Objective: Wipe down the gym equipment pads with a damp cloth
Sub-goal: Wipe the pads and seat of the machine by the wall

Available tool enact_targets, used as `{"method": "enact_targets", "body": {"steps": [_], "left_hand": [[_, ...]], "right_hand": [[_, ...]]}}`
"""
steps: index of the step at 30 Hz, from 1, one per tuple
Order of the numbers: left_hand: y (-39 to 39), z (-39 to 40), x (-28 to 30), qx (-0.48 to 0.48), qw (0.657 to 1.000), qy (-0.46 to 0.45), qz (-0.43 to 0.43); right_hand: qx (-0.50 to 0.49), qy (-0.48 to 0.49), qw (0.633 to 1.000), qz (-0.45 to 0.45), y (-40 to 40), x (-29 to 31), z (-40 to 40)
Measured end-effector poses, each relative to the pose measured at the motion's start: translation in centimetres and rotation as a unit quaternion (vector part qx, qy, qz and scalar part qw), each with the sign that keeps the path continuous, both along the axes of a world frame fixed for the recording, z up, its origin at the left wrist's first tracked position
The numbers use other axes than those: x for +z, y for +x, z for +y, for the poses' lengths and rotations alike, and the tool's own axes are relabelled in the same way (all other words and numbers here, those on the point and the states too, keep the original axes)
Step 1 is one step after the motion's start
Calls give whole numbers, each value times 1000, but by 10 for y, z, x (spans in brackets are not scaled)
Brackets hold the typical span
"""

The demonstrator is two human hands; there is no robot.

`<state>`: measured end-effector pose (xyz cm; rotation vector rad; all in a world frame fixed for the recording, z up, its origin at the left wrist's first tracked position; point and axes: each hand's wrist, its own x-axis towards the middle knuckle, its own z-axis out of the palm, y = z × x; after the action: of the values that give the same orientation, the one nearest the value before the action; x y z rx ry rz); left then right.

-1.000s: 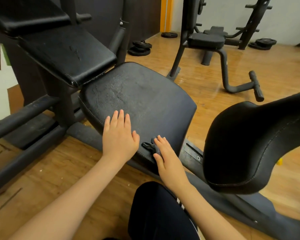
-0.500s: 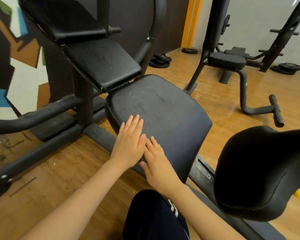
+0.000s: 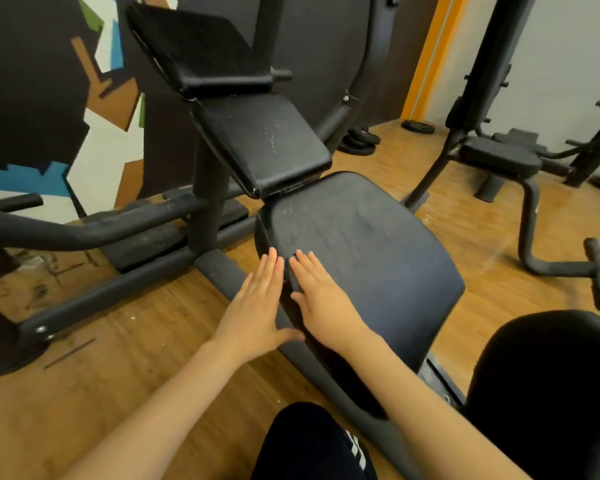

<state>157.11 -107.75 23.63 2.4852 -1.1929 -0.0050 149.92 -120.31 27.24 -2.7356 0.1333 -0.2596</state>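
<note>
A wide black seat pad [image 3: 368, 251] of a gym machine fills the middle of the view, its surface scuffed. My right hand [image 3: 321, 292] lies flat on the pad's near left part with fingers straight, pressing a small dark cloth [image 3: 291, 277] of which only a strip shows beside the fingers. My left hand [image 3: 258, 303] lies flat against the pad's left edge, fingers straight, right beside the right hand. A smaller back pad [image 3: 264, 143] slopes up behind the seat, with another pad [image 3: 201, 53] above it.
A rounded black pad [image 3: 551, 382] bulges at the lower right. The machine's black steel frame [image 3: 118, 285] runs across the wooden floor on the left. Another bench machine [image 3: 499, 157] and weight plates [image 3: 361, 140] stand further back. My dark-clad knee [image 3: 312, 445] is at the bottom.
Both hands have slid up and left along the seat pad's near edge, the right hand carrying the cloth with it. The view has shifted so the machine sits more to the right.
</note>
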Motion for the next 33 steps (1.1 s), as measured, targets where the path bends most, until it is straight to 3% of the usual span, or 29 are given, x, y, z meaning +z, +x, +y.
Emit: {"method": "enact_targets", "body": {"steps": [5,11,21,29,33], "left_hand": [[4,-1,2,55,994,-69,62],[15,-6,7,29,995,-61,75],[15,-5,8,33,996,-45,73],[14,-8,16,49,995,-35,76],[12,-11,18,52,996,-24,70]], "right_hand": [[19,53,998,-3,16,6,-7],[19,-4,1000,2,-43,-14,-6],[-7,46,998,-46,113,28,-21],[-28,51,996,-67,-1,-16,-27],[-30,23,998,-45,25,-4,-27]]}}
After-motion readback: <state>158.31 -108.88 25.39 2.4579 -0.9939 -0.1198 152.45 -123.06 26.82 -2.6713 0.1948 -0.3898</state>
